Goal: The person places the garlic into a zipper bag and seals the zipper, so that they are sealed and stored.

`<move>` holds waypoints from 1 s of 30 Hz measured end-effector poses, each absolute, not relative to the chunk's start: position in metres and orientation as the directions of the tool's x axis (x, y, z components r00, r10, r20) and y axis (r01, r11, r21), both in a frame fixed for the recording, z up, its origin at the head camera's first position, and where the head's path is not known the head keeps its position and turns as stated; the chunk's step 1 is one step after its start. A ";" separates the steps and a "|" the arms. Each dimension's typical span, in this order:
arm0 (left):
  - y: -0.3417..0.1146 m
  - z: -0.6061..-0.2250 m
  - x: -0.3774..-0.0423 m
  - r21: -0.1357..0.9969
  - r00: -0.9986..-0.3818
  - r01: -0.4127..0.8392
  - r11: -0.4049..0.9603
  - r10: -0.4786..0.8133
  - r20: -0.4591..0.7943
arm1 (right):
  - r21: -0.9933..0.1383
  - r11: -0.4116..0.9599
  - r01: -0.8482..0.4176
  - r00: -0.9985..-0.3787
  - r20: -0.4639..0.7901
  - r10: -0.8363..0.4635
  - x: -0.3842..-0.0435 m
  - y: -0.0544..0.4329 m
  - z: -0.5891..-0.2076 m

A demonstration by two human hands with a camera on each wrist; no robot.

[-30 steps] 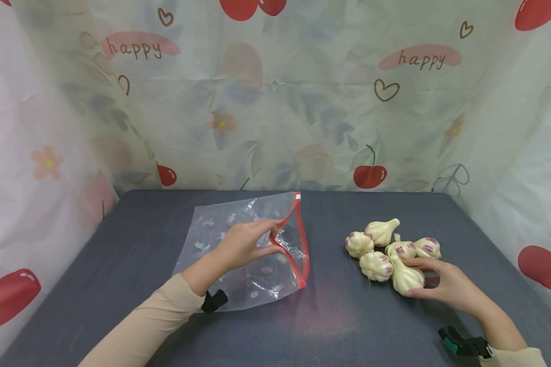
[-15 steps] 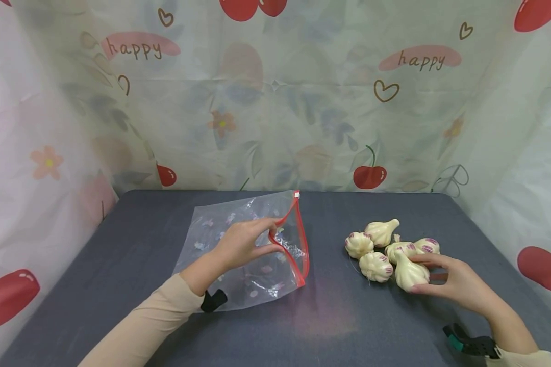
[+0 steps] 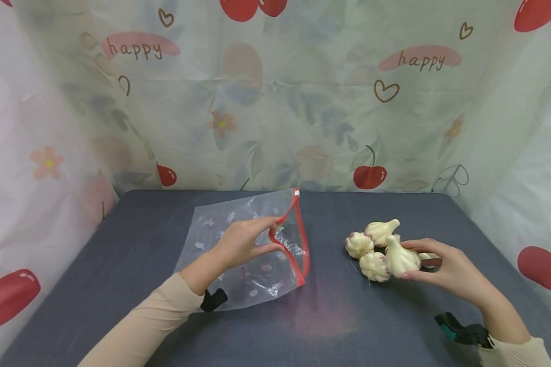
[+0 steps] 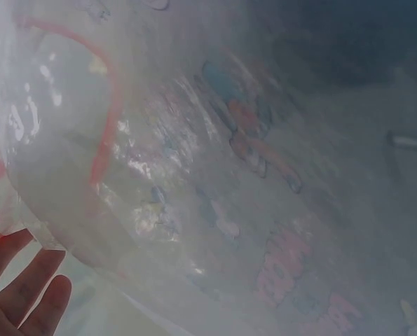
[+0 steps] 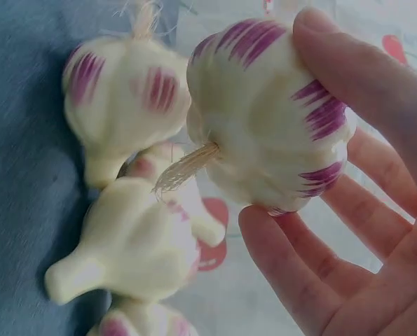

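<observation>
In the head view a clear zip bag (image 3: 239, 285) with a red zip edge lies on the table, its mouth gaping to the right. My left hand (image 3: 243, 242) holds the upper layer of the bag at that mouth; part of the grip is hidden by plastic in the left wrist view, where fingers (image 4: 33, 294) show at the lower left. My right hand (image 3: 454, 267) grips a garlic bulb (image 3: 401, 260) between thumb and fingers, raised over the pile. The right wrist view shows this bulb's purple streaks and dry root tuft. Several other garlic bulbs (image 3: 359, 244) lie beside it, some partly hidden.
A dark grey table (image 3: 330, 326) carries everything. Printed curtains (image 3: 275, 102) with cherries and hearts hang behind it and at both sides. Each wrist wears a black strap (image 3: 464, 331).
My right hand has lifted the front garlic bulb off the table, first shifting slightly right, then up and left over the pile. The left hand and the bag have barely moved.
</observation>
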State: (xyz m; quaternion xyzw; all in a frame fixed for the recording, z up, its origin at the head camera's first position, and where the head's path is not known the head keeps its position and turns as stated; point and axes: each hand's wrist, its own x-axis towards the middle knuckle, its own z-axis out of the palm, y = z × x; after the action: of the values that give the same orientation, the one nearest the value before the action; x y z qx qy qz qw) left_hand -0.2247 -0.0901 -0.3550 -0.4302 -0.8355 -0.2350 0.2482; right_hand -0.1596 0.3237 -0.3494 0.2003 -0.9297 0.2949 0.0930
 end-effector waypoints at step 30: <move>-0.088 -0.356 -0.226 0.179 -0.503 0.840 0.513 0.609 0.614 | -0.544 0.593 -0.594 -0.804 0.419 -0.421 -0.192 0.255 -0.335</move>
State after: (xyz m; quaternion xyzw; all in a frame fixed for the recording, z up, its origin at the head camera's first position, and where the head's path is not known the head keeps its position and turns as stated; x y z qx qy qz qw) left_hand -0.2262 -0.0877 -0.3557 -0.4340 -0.8344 -0.2348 0.2456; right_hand -0.1917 0.2551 -0.3352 0.2872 -0.8839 0.3478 0.1240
